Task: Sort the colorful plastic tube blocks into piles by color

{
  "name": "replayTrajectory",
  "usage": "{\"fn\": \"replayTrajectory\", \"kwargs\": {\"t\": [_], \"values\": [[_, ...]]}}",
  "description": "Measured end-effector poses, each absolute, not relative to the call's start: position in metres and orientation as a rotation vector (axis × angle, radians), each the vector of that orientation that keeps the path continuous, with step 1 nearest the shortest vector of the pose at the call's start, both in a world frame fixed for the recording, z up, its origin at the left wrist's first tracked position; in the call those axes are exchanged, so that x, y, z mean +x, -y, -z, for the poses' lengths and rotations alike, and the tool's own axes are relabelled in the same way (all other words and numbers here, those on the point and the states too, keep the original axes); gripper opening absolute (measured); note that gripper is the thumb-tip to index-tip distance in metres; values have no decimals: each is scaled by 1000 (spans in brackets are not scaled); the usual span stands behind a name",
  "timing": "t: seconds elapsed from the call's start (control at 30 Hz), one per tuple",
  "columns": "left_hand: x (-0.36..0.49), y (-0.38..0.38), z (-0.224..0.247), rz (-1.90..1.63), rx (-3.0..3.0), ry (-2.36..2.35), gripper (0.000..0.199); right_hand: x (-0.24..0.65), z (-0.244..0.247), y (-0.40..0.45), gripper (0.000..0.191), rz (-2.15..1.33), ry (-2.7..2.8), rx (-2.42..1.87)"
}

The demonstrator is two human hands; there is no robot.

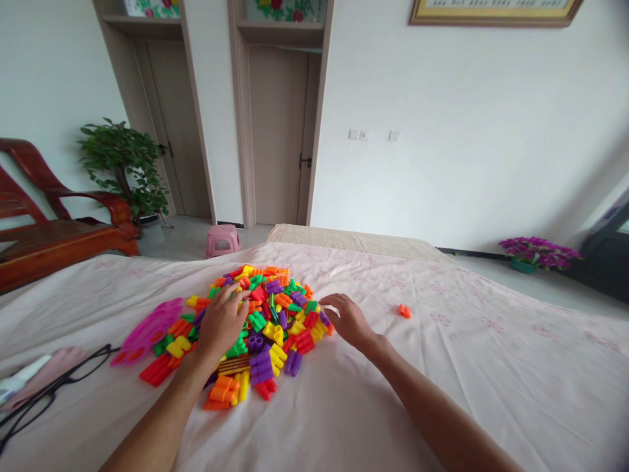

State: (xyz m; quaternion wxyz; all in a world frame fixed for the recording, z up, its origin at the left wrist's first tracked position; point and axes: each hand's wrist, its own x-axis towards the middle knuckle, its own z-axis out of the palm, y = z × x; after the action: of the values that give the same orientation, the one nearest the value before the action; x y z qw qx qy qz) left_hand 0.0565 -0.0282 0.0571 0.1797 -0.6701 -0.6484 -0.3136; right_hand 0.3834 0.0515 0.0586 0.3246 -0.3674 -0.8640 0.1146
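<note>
A heap of plastic bullet-shaped building blocks [272,328] in red, orange, yellow, green and purple lies on a pale pink flowered cloth [373,406]. My left hand [226,320] rests over the left part of the heap, its fingers loosely apart and touching the blocks; no block shows clearly in its grasp. At the heap's right edge is my right hand [348,319], fingers curved and apart, with nothing seen in them. One small orange block [404,311] lies alone to the right of that hand.
A bright pink plastic tray [142,334] touches the heap's left side. Black-framed glasses [54,387] and a white tube [24,377] lie at the left. Beyond the cloth stand a pink stool [223,240], a wooden chair [59,242] and purple flowers [540,252].
</note>
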Motion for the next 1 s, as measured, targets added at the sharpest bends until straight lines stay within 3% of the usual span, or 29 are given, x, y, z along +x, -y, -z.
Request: {"fn": "replayTrajectory", "kwargs": {"t": [0.2,0.47,1.0], "values": [[58,29,-60,880,-1893,1855,37,338,-61,-41,21,-249,2386,-898],[59,30,-61,858,-1892,1851,36,335,-63,-34,38,-171,2546,-1003],[56,29,-59,860,-1901,1841,37,342,-45,-45,22,-237,2385,-909]]}}
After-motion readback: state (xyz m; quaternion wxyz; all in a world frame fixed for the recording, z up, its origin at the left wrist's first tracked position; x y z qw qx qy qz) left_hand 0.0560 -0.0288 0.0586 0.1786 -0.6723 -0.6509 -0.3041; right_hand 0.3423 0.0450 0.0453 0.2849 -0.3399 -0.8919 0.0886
